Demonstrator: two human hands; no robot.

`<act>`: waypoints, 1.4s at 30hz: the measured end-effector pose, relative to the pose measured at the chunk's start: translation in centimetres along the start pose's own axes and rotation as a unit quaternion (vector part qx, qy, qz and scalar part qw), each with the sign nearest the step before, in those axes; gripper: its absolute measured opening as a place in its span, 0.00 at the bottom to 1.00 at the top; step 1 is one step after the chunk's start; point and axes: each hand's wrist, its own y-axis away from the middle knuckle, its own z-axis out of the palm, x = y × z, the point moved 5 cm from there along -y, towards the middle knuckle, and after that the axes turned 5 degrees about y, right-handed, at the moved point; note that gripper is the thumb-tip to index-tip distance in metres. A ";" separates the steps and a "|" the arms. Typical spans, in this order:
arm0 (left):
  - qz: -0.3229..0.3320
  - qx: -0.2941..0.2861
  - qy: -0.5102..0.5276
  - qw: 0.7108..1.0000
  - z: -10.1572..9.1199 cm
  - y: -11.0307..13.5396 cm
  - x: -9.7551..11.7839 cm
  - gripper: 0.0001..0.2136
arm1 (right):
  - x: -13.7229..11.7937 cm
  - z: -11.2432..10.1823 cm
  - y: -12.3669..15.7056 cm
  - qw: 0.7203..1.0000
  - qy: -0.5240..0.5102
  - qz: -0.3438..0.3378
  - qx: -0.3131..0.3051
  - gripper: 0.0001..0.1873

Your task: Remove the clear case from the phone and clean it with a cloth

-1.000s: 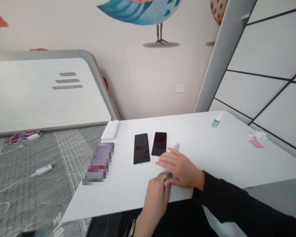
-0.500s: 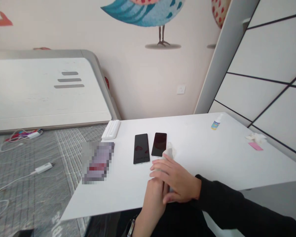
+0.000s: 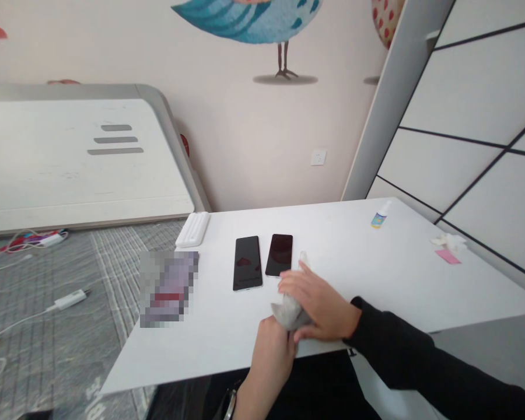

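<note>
A crumpled grey-white cloth (image 3: 286, 313) is bunched between my two hands over the near edge of the white table (image 3: 354, 251). My right hand (image 3: 321, 303) is closed over it from the right, fingers pressing it from above. My left hand (image 3: 273, 350) is curled into a fist just below and left of the cloth; what its fingers grip is hidden. A small pale tip of something shows beyond my right fingers. Just past the hands lie a smaller dark-screened phone (image 3: 279, 255) and a larger black phone (image 3: 247, 262), side by side and flat.
A pixelated purplish item (image 3: 172, 289) lies at the table's left edge, below a white case (image 3: 193, 230). Towards the right are a small spray bottle (image 3: 379, 217), crumpled tissue (image 3: 450, 241) and a pink slip (image 3: 448, 256). A white charger (image 3: 70, 298) with cable lies on the floor.
My right hand has shifted off the left hand's knuckles, and more of the cloth shows between them. The left hand stays closed nearly in place. The whole view has shifted slightly.
</note>
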 end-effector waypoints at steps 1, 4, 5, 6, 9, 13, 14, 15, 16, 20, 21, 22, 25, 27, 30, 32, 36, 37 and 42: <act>0.006 -0.002 0.002 1.000 -0.1 0.0 0.1 0.06 | -0.3 0.1 0.1 1.000 0.001 -0.025 -0.012 0.40; 0.016 0.005 0.028 0.999 -0.7 -0.2 0.5 0.10 | 0.0 -0.3 0.7 0.996 0.072 -0.059 -0.006 0.25; 0.017 0.012 0.047 0.999 -1.0 -0.3 0.7 0.11 | 0.4 -0.6 0.9 0.994 0.095 -0.060 0.009 0.21; 0.015 0.025 0.069 0.997 -1.5 -0.3 0.9 0.12 | 0.7 -0.9 1.1 0.993 0.104 -0.055 0.028 0.20; -0.017 0.102 0.130 0.986 -3.4 -0.2 1.6 0.08 | 1.1 -1.6 1.4 0.996 0.030 -0.004 0.084 0.20; -0.030 0.170 0.262 0.949 -4.8 -0.5 2.9 0.09 | 0.2 -1.2 1.3 0.958 -0.154 0.164 0.176 0.21; -0.025 0.167 0.298 0.939 -4.7 -0.8 3.1 0.12 | -0.1 -0.8 1.2 0.939 -0.202 0.203 0.190 0.21; -0.022 0.162 0.323 0.932 -4.4 -1.0 3.2 0.14 | -0.4 -0.4 1.1 0.921 -0.244 0.232 0.197 0.21; -0.020 0.153 0.333 0.930 -4.1 -1.2 3.2 0.14 | -0.8 -0.1 1.0 0.906 -0.276 0.250 0.202 0.21; -0.010 0.125 0.294 0.948 -3.0 -1.7 2.8 0.12 | -1.3 0.0 1.1 0.889 -0.291 0.255 0.245 0.23; -0.002 0.115 0.284 0.952 -2.8 -1.8 2.8 0.14 | -1.2 -0.3 1.3 0.889 -0.275 0.256 0.261 0.26; 0.005 0.105 0.275 0.956 -2.5 -1.8 2.7 0.15 | -1.1 -0.7 1.5 0.890 -0.256 0.257 0.275 0.30; 0.024 0.077 0.256 0.963 -1.6 -1.9 2.6 0.16 | -0.7 -1.8 1.7 0.906 -0.209 0.246 0.275 0.31; 0.031 0.067 0.249 0.966 -1.0 -2.0 2.5 0.17 | -0.3 -2.5 1.3 0.918 -0.215 0.227 0.246 0.27; 0.026 0.063 0.234 0.970 -0.5 -1.9 2.1 0.17 | 0.4 -3.6 1.0 0.926 -0.224 0.204 0.226 0.21; 0.016 0.062 0.214 0.975 -0.2 -1.8 1.8 0.15 | 0.3 -4.5 0.9 0.939 -0.193 0.172 0.225 0.20; 0.016 0.068 0.175 0.982 -0.1 -1.7 1.8 0.13 | -1.6 -5.8 0.0 0.987 -0.037 0.025 0.152 0.22; 0.018 0.070 0.172 0.983 -0.1 -1.8 1.9 0.12 | -1.9 -5.9 -0.2 0.992 0.003 -0.002 0.129 0.23; 0.006 0.074 0.147 0.986 -0.1 -1.9 1.9 0.11 | -2.3 -6.8 -1.2 0.989 0.112 -0.001 0.096 0.25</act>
